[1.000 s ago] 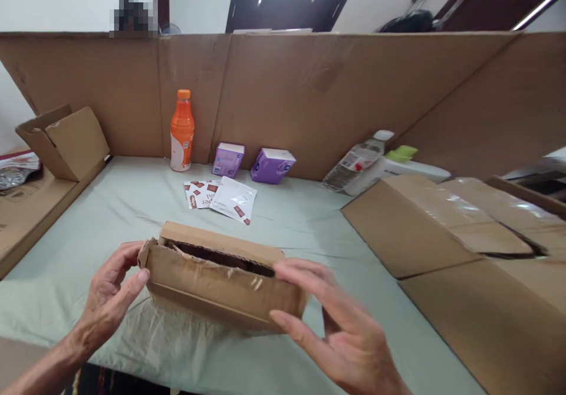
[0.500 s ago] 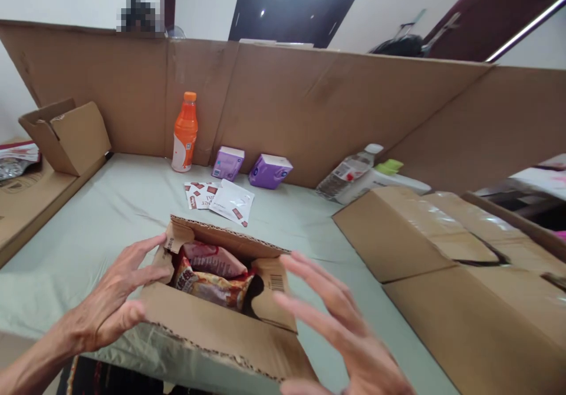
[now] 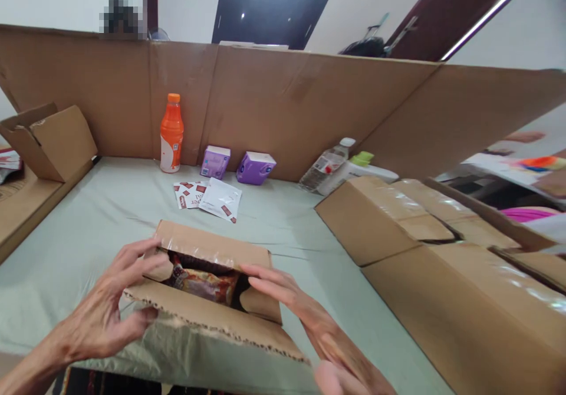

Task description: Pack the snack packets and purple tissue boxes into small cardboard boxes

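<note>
A small cardboard box sits on the cloth-covered table right in front of me, its top flaps partly raised. Inside lies a colourful snack packet; a second one behind it is now mostly hidden under the far flap. My left hand has the box's left end between fingers and thumb, the fingers on the side flap and the thumb by the near flap. With its fingers stretched out, my right hand touches the right end of the far flap, which leans inward over the opening.
Behind the box lie white sachets. Farther back are an orange bottle, two purple tissue packs, a clear bottle and a green-capped white bottle. Large cartons flank the right; an open box stands left, before a cardboard wall.
My right hand has come down onto the far flap, which now tilts inward over the packets. My left thumb has moved in against the near flap. The camera view has turned slightly right.
</note>
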Tool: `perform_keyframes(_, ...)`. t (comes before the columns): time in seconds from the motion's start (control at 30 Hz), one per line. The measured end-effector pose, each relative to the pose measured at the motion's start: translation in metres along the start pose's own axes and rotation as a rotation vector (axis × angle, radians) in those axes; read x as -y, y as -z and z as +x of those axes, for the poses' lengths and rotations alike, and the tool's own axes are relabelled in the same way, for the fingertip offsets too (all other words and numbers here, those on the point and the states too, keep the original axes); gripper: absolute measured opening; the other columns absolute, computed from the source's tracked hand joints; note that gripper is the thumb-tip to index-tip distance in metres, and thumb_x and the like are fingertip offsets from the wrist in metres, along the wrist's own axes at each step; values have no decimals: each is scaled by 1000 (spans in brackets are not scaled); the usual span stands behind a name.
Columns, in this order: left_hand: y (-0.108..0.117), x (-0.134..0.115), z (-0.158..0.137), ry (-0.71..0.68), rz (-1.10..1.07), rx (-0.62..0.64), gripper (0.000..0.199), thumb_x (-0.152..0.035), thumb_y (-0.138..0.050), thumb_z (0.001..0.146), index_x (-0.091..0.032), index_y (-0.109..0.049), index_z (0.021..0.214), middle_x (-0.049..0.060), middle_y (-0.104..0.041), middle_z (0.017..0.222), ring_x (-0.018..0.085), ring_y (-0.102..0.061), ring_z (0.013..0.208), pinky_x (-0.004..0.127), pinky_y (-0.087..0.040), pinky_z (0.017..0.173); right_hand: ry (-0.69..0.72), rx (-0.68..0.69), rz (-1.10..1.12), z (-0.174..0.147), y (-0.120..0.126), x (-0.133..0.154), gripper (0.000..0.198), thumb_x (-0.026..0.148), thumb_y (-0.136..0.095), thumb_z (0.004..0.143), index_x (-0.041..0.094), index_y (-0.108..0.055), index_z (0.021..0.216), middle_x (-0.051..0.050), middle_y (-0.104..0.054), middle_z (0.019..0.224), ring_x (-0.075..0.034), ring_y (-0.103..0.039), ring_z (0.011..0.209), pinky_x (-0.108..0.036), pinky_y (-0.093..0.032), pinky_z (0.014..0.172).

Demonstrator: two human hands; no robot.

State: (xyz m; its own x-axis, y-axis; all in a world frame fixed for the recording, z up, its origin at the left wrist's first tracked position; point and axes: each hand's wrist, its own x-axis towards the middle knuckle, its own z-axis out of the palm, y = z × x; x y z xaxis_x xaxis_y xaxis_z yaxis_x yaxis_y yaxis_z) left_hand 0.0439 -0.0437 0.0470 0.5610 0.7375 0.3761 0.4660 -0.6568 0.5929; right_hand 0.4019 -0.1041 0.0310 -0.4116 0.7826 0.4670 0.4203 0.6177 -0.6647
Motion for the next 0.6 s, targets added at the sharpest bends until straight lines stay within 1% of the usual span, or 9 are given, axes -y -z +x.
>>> perform_keyframes(0.07, 2, -2, 3, 31, -59, 37, 48, -46, -55, 102, -44, -52, 150, 5, -52, 160, 33, -52, 146, 56, -51, 116, -15, -31, 26, -5, -1, 0, 85, 86, -35, 95, 30, -50, 157, -12, -56, 158, -36, -54, 144, -52, -48, 118)
perform_keyframes(0.13, -1, 1, 7, 109, -84, -55, 44, -46, -54, 104, -43, -53, 148, 5, -62, 150, 30, -60, 138, 53, -54, 112, -38, -98, -36, -5, -4, -1, 70, 72, -48, 101, 30, -50, 157, -13, -60, 154, -32, -57, 142, -47, -52, 115)
perform_keyframes(0.2, -8, 6, 13, 176, -68, -197, 45, -42, -58, 104, -40, -52, 148, 6, -69, 136, 26, -68, 122, 47, -59, 105, -54, -196, -150, -2, -10, -3, 52, 47, -60, 105, 30, -53, 153, -12, -64, 148, -27, -61, 139, -41, -55, 112)
perform_keyframes(0.27, -16, 12, 19, 178, -41, -299, 49, -38, -63, 101, -36, -52, 148, 7, -70, 130, 22, -71, 107, 38, -63, 94, -53, -308, -255, 3, -17, -7, 50, 30, -64, 103, 29, -53, 152, -11, -65, 147, -25, -60, 139, -40, -55, 112)
perform_keyframes(0.33, -21, 15, 25, 145, -24, -311, 46, -35, -64, 100, -33, -57, 145, 7, -68, 129, 20, -70, 102, 31, -63, 84, -50, -379, -339, 6, -22, -10, 53, 26, -65, 102, 28, -51, 153, -12, -61, 152, -26, -56, 143, -45, -51, 116)
perform_keyframes(0.4, -21, 18, 27, 111, 9, -268, 33, -34, -62, 101, -32, -67, 133, 7, -67, 129, 21, -70, 109, 29, -63, 83, -57, -343, -404, 6, -23, -14, 46, 27, -62, 103, 28, -56, 149, -11, -57, 156, -29, -50, 148, -50, -47, 120)
perform_keyframes(0.47, -18, 20, 24, 98, 45, -220, 27, -37, -60, 102, -32, -73, 125, 7, -68, 131, 25, -69, 119, 32, -63, 91, -66, -231, -418, 3, -20, -16, 38, 31, -55, 106, 28, -61, 143, -10, -54, 158, -30, -44, 152, -50, -47, 120)
perform_keyframes(0.53, -13, 22, 16, 93, 64, -161, 31, -40, -57, 103, -35, -71, 131, 7, -66, 138, 27, -67, 127, 36, -61, 100, -78, -145, -391, -2, -16, -18, 40, 35, -48, 109, 28, -57, 148, -10, -50, 162, -30, -38, 156, -50, -47, 120)
perform_keyframes(0.6, -8, 26, 7, 80, 91, -105, 41, -43, -58, 102, -39, -63, 142, 6, -63, 147, 29, -63, 135, 39, -60, 105, -69, -113, -355, -6, -14, -19, 48, 43, -43, 111, 29, -49, 156, -11, -44, 166, -30, -31, 160, -52, -44, 122)
